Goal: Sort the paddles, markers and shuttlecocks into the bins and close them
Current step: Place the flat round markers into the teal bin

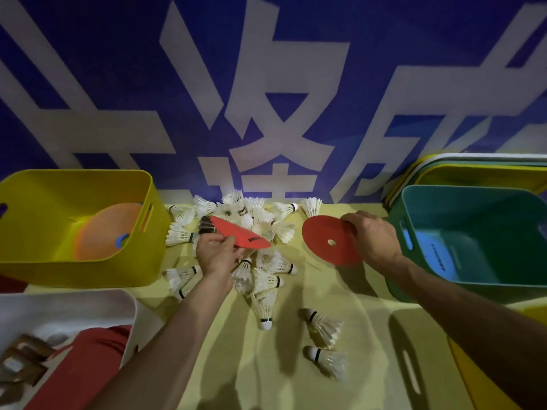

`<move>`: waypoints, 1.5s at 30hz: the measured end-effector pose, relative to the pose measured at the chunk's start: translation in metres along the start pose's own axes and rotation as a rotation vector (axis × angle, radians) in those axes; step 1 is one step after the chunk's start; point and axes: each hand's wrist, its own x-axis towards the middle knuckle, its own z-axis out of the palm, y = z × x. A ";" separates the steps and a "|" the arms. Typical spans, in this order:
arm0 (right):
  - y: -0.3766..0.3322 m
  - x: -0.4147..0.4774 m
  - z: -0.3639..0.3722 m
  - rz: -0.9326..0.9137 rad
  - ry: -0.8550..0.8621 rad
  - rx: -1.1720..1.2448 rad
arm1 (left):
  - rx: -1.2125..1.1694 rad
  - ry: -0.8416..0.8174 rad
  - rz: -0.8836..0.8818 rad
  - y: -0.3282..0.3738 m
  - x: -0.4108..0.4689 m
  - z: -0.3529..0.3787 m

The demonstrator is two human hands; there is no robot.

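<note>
**Red marker (319, 245) in the right hand (370, 236), second red marker (239, 232) in the left hand (214, 253)**

Both hands work apart, each pinching the edge of a flat red disc between thumb and fingers. The right hand holds its disc nearly flat, so the small centre hole shows. It hangs above the yellow table (340, 294), between the shuttlecocks (284, 229) and the teal bin (444, 291). The left hand holds its disc tilted, edge toward the camera, right over the heap of white shuttlecocks. A line of dark print on it is too small to read.

The heap lies at the middle of the table, against the blue wall (118, 84) with its large white characters. Three more shuttlecocks lie apart from it, nearer the person: one (265, 306) just below the heap and two (322, 324) (328, 359) further out.

The yellow bin (74, 270) stands open on the left, with orange markers (106, 232) leaning inside against its wall. The teal bin stands open on the right and holds something pale blue and flat; what it is cannot be told. Behind it leans a stack of lids (473, 161), white, green and yellow at their edges. A white bin (59, 306) sits at the lower left, holding blurred brown shapes and something red. A flat yellow piece with a slot handle (429, 350) lies at the lower right.
</note>
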 end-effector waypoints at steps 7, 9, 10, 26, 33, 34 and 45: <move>0.036 0.012 -0.048 -0.051 0.157 0.284 | -0.124 -0.056 0.005 0.024 -0.051 0.027; 0.051 0.014 -0.065 0.010 0.219 0.428 | -0.114 -0.097 0.032 0.028 -0.067 0.037; 0.061 0.015 -0.072 0.064 0.232 0.506 | -0.116 -0.123 0.043 0.031 -0.076 0.044; 0.241 -0.033 -0.114 0.590 0.170 1.260 | -0.153 -0.419 0.025 -0.006 -0.192 0.170; 0.259 -0.027 -0.071 0.668 -0.024 1.109 | -0.049 -0.404 0.053 -0.016 -0.207 0.174; 0.258 -0.024 -0.065 0.668 -0.049 1.096 | -0.030 -0.409 0.057 -0.017 -0.209 0.174; 0.279 -0.019 -0.016 0.633 -0.334 0.737 | 0.000 -0.420 0.087 -0.014 -0.213 0.177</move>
